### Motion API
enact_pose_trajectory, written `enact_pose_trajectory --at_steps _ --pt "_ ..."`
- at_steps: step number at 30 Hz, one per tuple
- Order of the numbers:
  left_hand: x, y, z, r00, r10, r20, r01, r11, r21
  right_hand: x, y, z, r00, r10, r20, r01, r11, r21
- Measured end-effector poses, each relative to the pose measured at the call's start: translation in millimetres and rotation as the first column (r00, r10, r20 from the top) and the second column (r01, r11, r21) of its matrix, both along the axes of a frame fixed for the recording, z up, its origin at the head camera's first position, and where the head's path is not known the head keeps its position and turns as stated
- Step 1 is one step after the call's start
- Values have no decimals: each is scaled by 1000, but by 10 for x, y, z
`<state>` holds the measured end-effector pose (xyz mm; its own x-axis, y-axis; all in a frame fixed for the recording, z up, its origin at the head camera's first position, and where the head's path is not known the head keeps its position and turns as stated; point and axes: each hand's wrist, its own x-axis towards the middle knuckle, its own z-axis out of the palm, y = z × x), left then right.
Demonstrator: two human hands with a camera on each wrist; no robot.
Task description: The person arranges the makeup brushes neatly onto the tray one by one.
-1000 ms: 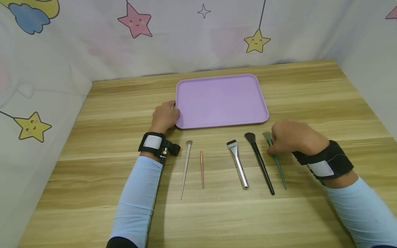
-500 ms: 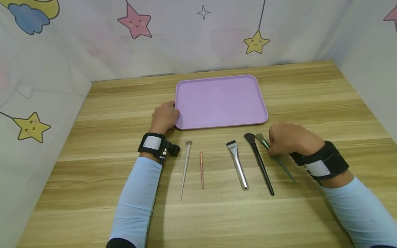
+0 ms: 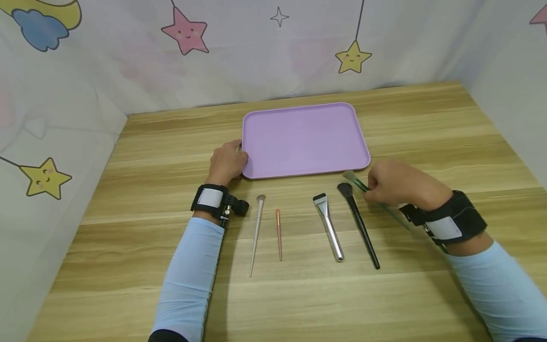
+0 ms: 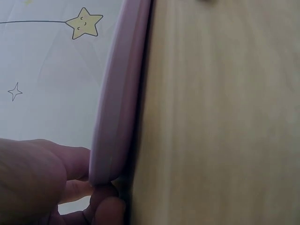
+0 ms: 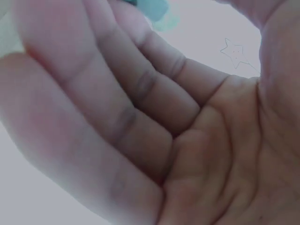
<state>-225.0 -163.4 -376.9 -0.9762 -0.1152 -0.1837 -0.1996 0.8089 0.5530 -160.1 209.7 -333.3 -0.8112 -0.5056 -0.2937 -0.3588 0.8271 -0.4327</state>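
Note:
My left hand [image 3: 227, 163] pinches the left edge of the purple tray [image 3: 305, 137]. In the left wrist view, the thumb lies on the rim of the tray [image 4: 112, 108] and curled fingers [image 4: 108, 208] sit beneath its corner. My right hand [image 3: 403, 186] grips a green makeup brush [image 3: 359, 182] by the middle. Its bristles point to the tray's front right corner, and its handle slants down to the right below the hand. A blurred green piece of the brush [image 5: 154, 11] shows beyond the fingers in the right wrist view.
Several makeup brushes lie in front of the tray: a black one [image 3: 361, 228], a silver flat one [image 3: 329, 228], a short pink one [image 3: 278, 235] and a thin white one [image 3: 256, 235]. Patterned cloth [image 3: 256, 61] walls the back and sides of the wooden table [image 3: 179, 142].
My right hand has lifted the green brush and tilted it, its bristles swinging left toward the tray and its tail rising to the right. My left hand stays at the tray.

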Motion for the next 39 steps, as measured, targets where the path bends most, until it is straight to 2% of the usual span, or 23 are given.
enact_pose_trajectory --at_steps 3,9,16,23,27,30,34,39 --pt "-2 -4 0 1000 1 3 -1 1000 4 -16 -13 4 999 -4 -47 3 1000 -17" --pt "-4 1 -3 1000 12 8 -12 1000 13 -50 -44 -3 995 -29 -93 27 999 -21" --pt "1 10 -10 1000 20 15 -20 1000 10 -71 -78 8 989 -96 -114 83 990 -110" --pt "2 9 1 1000 15 -3 -15 1000 1 -72 -99 35 978 -127 -165 104 985 -140" --pt "3 2 9 1000 8 -21 -8 1000 -1 -88 -101 32 966 -120 -228 84 984 -159" --pt "5 0 8 1000 8 -17 -8 1000 -4 -92 -110 21 956 -144 -255 102 980 -170" --pt "12 3 -3 1000 5 -18 -6 1000 -9 -92 -116 1 945 -201 -258 151 968 -201" --pt "23 -1 -10 999 -1 -33 0 1000 -16 -112 -119 14 942 -243 -232 182 949 -256"
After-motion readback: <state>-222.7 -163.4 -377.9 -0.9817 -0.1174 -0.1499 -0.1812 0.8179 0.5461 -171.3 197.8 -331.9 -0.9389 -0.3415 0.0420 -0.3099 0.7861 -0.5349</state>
